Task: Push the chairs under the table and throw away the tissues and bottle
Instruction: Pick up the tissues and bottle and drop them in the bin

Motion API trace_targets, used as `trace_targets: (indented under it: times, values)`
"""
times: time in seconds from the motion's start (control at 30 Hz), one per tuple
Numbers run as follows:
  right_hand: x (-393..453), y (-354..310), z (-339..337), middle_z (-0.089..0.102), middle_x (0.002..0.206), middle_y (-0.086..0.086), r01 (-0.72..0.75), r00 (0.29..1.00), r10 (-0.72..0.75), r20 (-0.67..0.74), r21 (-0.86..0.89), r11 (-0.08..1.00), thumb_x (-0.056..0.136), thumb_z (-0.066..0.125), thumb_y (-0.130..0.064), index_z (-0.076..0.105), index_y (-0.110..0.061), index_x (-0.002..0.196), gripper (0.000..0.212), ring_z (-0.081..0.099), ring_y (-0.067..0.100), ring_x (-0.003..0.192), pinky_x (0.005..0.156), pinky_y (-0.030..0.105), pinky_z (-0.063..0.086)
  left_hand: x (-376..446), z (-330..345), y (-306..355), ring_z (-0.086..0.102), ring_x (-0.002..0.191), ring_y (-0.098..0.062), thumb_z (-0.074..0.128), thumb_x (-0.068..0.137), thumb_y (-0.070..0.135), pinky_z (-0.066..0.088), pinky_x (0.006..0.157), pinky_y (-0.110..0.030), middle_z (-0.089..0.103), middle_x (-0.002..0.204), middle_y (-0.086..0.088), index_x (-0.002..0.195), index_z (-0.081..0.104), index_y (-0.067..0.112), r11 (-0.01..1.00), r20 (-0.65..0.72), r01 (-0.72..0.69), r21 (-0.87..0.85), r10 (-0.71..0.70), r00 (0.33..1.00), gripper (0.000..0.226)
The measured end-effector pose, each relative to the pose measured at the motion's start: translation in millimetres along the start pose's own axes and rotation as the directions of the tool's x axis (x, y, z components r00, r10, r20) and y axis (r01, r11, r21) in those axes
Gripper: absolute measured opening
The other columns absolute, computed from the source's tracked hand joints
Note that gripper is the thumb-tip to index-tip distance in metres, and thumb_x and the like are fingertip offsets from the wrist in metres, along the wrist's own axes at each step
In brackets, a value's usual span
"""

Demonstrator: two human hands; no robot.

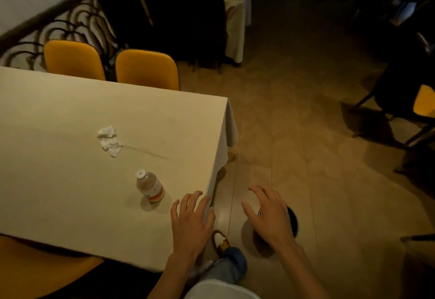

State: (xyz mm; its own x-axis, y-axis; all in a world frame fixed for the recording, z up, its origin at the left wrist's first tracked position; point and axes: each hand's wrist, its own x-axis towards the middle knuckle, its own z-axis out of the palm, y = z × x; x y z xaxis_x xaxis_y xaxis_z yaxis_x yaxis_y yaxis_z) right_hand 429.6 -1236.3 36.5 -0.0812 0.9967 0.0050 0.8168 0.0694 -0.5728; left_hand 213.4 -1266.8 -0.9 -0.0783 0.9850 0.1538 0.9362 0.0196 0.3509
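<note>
A small clear bottle (150, 187) with a white cap and orange label stands upright near the right end of the cream-clothed table (58, 192). Crumpled white tissues (109, 140) lie further in, toward the table's middle. My left hand (191, 222) hovers open over the table's near right corner, a short way right of the bottle. My right hand (268, 214) is open above the floor, over a dark round bin (293, 222) that it partly hides. Two yellow chairs (147, 69) stand at the far side, and another yellow chair (35, 268) at the near left edge.
A second clothed table (235, 27) with three black chairs (202, 25) stands beyond. A dark curled railing (58, 27) runs along the left. More chairs (400, 96) stand at the right. Tiled floor lies between. My jeans leg and shoe (226, 251) are by the table corner.
</note>
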Motion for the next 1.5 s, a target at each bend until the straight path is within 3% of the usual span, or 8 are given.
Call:
trace_targets:
  times: [0.23, 0.4, 0.83, 1.0, 1.13, 1.23, 1.33, 1.5]
  values:
    - [126, 9, -5, 0.055, 0.131, -0.012, 0.166, 0.984, -0.167, 0.065, 0.015, 0.986, 0.091, 0.052, -0.054, 0.058, -0.031, 0.130, 0.046, 0.047, 0.007, 0.118, 0.100, 0.040, 0.047, 86, 24, 13, 0.052, 0.119, -0.025, 0.047, 0.089, 0.039, 0.036, 0.103, -0.053, 0.059, 0.128, 0.006, 0.115, 0.063, 0.032, 0.991, -0.065, 0.131, -0.013, -0.132, 0.989, 0.031]
    - [187, -7, 2, 0.055, 0.136, -0.008, 0.279, 0.946, -0.274, 0.173, -0.003, 0.960, 0.089, 0.042, -0.065, 0.059, -0.031, 0.129, 0.055, 0.046, 0.012, 0.125, 0.103, 0.040, 0.045, 117, 20, 5, 0.048, 0.126, -0.021, 0.044, 0.091, 0.044, 0.032, 0.108, -0.052, 0.057, 0.133, 0.009, 0.120, 0.060, 0.036, 0.964, -0.042, 0.267, -0.003, -0.267, 0.963, 0.034]
    - [294, -63, 37, 0.053, 0.141, -0.007, 0.526, 0.777, -0.478, 0.411, -0.004, 0.851, 0.086, 0.036, -0.073, 0.057, -0.041, 0.127, 0.057, 0.045, 0.017, 0.131, 0.107, 0.046, 0.042, 161, 22, -11, 0.054, 0.124, -0.022, 0.033, 0.093, 0.047, 0.026, 0.107, -0.049, 0.060, 0.133, 0.007, 0.120, 0.061, 0.035, 0.818, -0.126, 0.572, -0.064, -0.575, 0.808, 0.041]
    - [347, -89, 61, 0.050, 0.143, -0.010, 0.640, 0.648, -0.564, 0.512, 0.036, 0.768, 0.087, 0.043, -0.069, 0.055, -0.043, 0.129, 0.050, 0.041, 0.014, 0.133, 0.108, 0.044, 0.039, 185, 30, -26, 0.051, 0.125, -0.019, 0.036, 0.093, 0.046, 0.033, 0.107, -0.049, 0.058, 0.134, 0.007, 0.123, 0.059, 0.037, 0.703, -0.178, 0.706, -0.082, -0.708, 0.684, 0.039]
    - [399, -117, 89, 0.054, 0.139, -0.007, 0.735, 0.496, -0.655, 0.571, 0.126, 0.666, 0.089, 0.054, -0.060, 0.058, -0.038, 0.128, 0.044, 0.045, 0.015, 0.130, 0.105, 0.040, 0.042, 220, 35, -39, 0.048, 0.129, -0.019, 0.033, 0.094, 0.047, 0.032, 0.110, -0.049, 0.055, 0.138, 0.006, 0.128, 0.056, 0.036, 0.544, -0.198, 0.833, -0.103, -0.831, 0.519, 0.043]
    - [429, -131, 107, 0.052, 0.140, -0.010, 0.761, 0.391, -0.680, 0.621, 0.197, 0.618, 0.091, 0.057, -0.057, 0.056, -0.040, 0.129, 0.042, 0.043, 0.012, 0.131, 0.106, 0.037, 0.040, 241, 42, -41, 0.048, 0.128, -0.019, 0.034, 0.095, 0.047, 0.028, 0.111, -0.046, 0.055, 0.138, 0.005, 0.129, 0.055, 0.034, 0.454, -0.236, 0.883, -0.118, -0.876, 0.419, 0.042]
    - [460, -145, 124, 0.052, 0.141, -0.012, 0.778, 0.295, -0.697, 0.654, 0.259, 0.572, 0.092, 0.054, -0.060, 0.055, -0.041, 0.130, 0.043, 0.043, 0.010, 0.131, 0.108, 0.037, 0.039, 266, 42, -48, 0.052, 0.123, -0.022, 0.041, 0.095, 0.043, 0.036, 0.107, -0.048, 0.058, 0.135, 0.001, 0.127, 0.060, 0.029, 0.386, -0.281, 0.908, -0.166, -0.901, 0.331, 0.040]
    - [495, -177, 160, 0.057, 0.136, -0.009, 0.846, 0.077, -0.727, 0.682, 0.342, 0.410, 0.092, 0.052, -0.058, 0.059, -0.034, 0.128, 0.044, 0.049, 0.014, 0.126, 0.103, 0.038, 0.043, 289, 46, -70, 0.048, 0.127, -0.024, 0.040, 0.096, 0.041, 0.035, 0.107, -0.051, 0.054, 0.137, 0.000, 0.127, 0.058, 0.029, 0.249, -0.302, 0.953, -0.171, -0.934, 0.190, 0.037]
